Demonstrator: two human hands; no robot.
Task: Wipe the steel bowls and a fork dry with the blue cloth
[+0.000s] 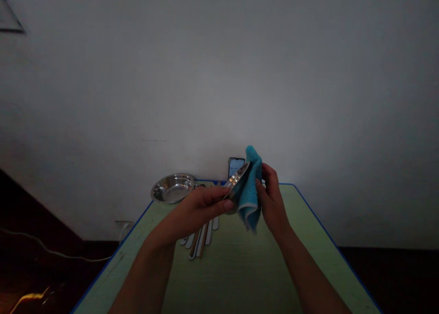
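Note:
My left hand (202, 209) grips the lower rim of a small steel dish (236, 179), held tilted on edge above the table. Against the dish's right side my right hand (270, 199) presses a teal cloth (250, 195), fingers closed on it. The cloth hangs down below the dish and hides part of it.
A green table (240, 268) with a blue edge runs away from me to a white wall. A steel bowl (173, 187) sits at its far left. Several utensils (200, 236) lie under my left hand. A phone (235, 166) leans at the wall.

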